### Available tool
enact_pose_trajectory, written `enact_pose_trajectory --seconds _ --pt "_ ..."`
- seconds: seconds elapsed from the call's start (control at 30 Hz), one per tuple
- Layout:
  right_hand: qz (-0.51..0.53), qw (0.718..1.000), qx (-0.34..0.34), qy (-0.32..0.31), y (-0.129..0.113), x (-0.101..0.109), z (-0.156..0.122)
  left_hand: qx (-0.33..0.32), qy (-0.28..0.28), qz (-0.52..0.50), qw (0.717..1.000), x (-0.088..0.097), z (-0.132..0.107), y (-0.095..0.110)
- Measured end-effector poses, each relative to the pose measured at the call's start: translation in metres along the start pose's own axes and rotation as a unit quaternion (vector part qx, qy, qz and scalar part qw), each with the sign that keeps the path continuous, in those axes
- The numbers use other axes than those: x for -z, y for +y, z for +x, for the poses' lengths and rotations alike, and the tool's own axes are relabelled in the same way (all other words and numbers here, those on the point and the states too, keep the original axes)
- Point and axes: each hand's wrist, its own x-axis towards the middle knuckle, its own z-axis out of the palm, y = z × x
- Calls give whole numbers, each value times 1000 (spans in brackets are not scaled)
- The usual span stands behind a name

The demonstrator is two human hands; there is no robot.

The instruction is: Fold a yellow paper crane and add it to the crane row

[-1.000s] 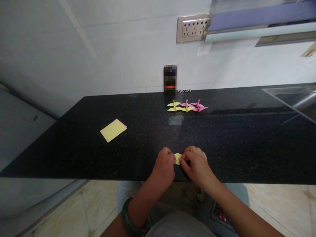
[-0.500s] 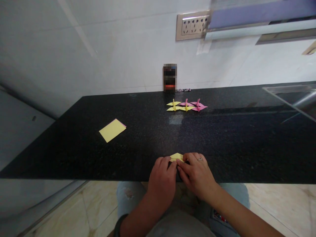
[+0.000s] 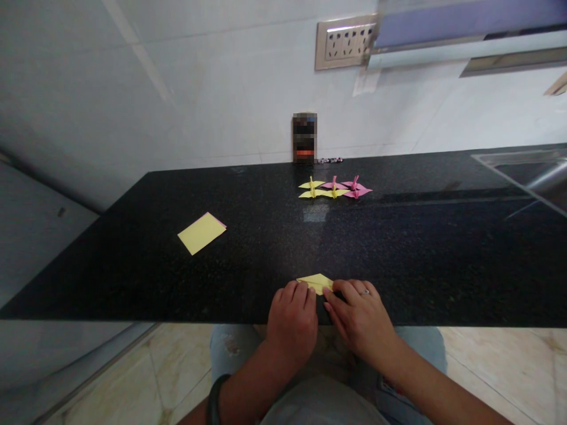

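Observation:
A small piece of folded yellow paper (image 3: 319, 282) lies near the front edge of the dark countertop, its creases showing. My left hand (image 3: 293, 319) is closed at its left lower side, with the fingertips on the paper. At the right end, my right hand (image 3: 359, 313), wearing a ring, pinches the paper between thumb and fingers. Part of the paper's lower and right edges is hidden beneath my fingers. Farther back, several folded paper cranes stand in two rows, yellow cranes (image 3: 312, 192) on the left and pink cranes (image 3: 355, 193) on the right.
A stack of square paper (image 3: 202, 234), yellow on top with pink beneath, rests on the countertop (image 3: 248, 254) to the left. Against the wall stands a dark, blurred-out object (image 3: 305, 139). A sink edge (image 3: 522, 183) is at the right, and a socket panel (image 3: 348, 42) is on the wall.
My right hand has shifted slightly right and my left fingers have drawn back a little, so more of the folded yellow paper shows. The cranes and paper stack stay put.

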Motion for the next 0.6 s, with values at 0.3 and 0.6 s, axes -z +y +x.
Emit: enact_pose_trajectory --seconds 0.3,0.6 --pt "72 995 -66 23 11 4 28 -3 30 -13 999 3 -2 6" --pt "47 998 -20 -38 -2 11 6 -3 11 -31 999 17 4 -10"
